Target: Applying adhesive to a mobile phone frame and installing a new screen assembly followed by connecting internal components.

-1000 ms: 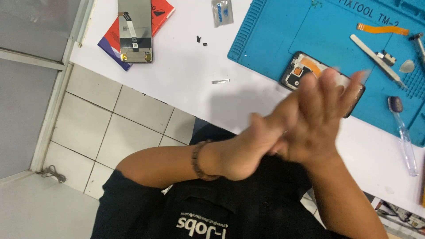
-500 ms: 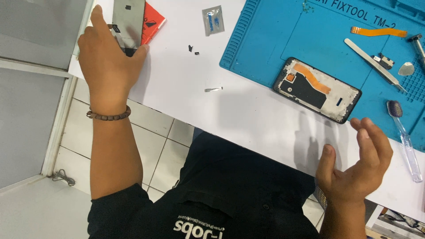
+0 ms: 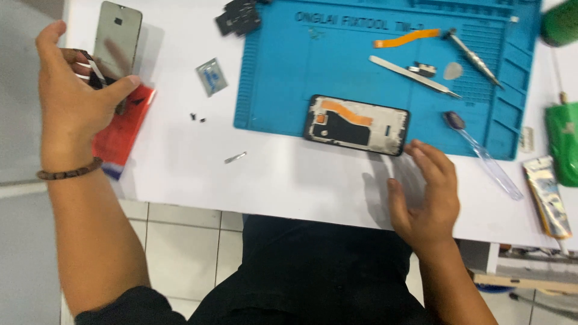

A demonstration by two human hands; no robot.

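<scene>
My left hand [image 3: 72, 111] is at the far left of the white table, thumb and fingers closed on the lower end of a grey phone panel [image 3: 117, 39], which stands lifted above a red box [image 3: 123, 129]. My right hand [image 3: 424, 195] hovers open, fingers spread, over the table's front edge. Its fingertips are just below the right corner of an opened phone frame [image 3: 355, 123] with an orange strip inside. That frame lies on the front edge of a blue repair mat [image 3: 271, 72].
On the mat lie tweezers [image 3: 415, 75], an orange flex cable [image 3: 406, 38] and a screwdriver [image 3: 472, 57]. A clear spudger [image 3: 481, 156] overhangs its corner. A small packet [image 3: 212, 77], tiny screws [image 3: 197, 117] and a metal bit [image 3: 236, 157] lie on the table. Green items [image 3: 563, 144] sit right.
My hands have parted from in front of me. The left reached the panel on the red box and lifted it; the right moved up toward the phone frame.
</scene>
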